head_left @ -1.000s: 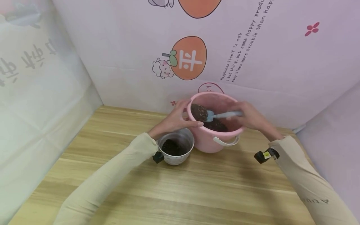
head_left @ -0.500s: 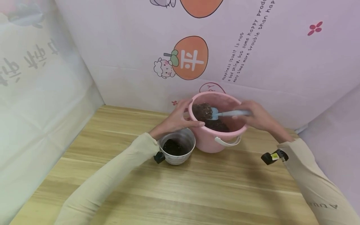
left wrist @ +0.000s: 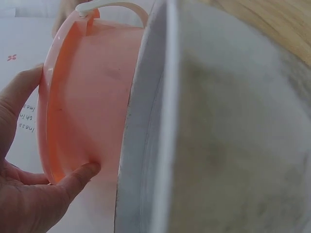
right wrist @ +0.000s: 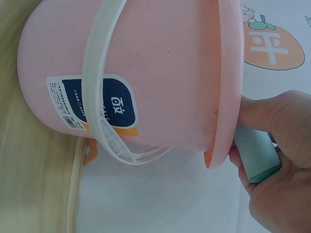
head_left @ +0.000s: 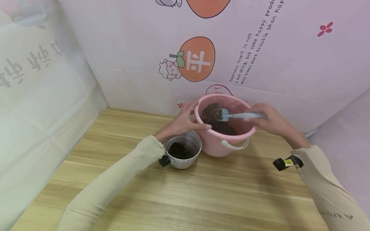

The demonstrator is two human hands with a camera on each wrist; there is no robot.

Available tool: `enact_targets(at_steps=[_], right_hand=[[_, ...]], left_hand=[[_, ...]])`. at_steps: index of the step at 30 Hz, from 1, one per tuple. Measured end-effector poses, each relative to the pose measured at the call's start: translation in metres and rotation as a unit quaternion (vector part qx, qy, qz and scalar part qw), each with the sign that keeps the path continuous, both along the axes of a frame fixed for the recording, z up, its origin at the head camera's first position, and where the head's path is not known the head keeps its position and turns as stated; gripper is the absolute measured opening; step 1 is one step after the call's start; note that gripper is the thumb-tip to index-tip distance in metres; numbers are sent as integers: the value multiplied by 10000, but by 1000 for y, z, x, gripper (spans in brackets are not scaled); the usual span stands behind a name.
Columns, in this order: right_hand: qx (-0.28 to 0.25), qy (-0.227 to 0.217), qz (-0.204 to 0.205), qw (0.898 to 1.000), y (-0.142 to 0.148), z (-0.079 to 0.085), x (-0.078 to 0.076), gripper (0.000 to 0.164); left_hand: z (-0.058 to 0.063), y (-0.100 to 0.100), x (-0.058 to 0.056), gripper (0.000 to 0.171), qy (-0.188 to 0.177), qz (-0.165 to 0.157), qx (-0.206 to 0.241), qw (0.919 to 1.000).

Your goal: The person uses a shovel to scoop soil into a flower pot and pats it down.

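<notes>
In the head view, my right hand [head_left: 268, 119] grips the handle of a light blue trowel [head_left: 244, 115] over the mouth of a pink bucket [head_left: 212, 146]. Dark soil [head_left: 214, 110] is heaped on its blade, inside the rim, with more soil lying in the bucket below. The handle's end pokes out of my right fist in the right wrist view. My left hand [head_left: 185, 122] holds the bucket's left rim; in the left wrist view a finger presses the outer wall. A grey-white pot [head_left: 182, 163] with some soil in it stands against the bucket, under my left wrist.
The bucket's white carrying handle [head_left: 234, 147] hangs down at the front. Everything stands on a wood-grain table [head_left: 185, 199]. A printed white wall covering [head_left: 136, 86] rises close behind the bucket, with more covering at both sides.
My right hand has drawn the loaded trowel to the right inside the bucket, so the soil heap now sits farther from the left rim. My left hand keeps its hold there.
</notes>
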State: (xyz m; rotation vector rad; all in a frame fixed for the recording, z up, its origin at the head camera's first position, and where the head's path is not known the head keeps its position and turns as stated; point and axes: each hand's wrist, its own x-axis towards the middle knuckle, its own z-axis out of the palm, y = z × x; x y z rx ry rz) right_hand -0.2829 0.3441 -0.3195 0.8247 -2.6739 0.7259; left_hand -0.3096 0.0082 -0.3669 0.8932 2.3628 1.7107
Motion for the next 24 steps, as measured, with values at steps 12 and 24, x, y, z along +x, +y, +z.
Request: enact_targets(at_steps=[12,24], right_hand=[[-201,-233,-144,9994,0,0,4,17],[-177,-323,-266,9990,2,-1,7,15]], left_hand=[[-1,-1,-1,98,66,40,-16,10000],[-2,-2,-1,98,64,33,22,10000]])
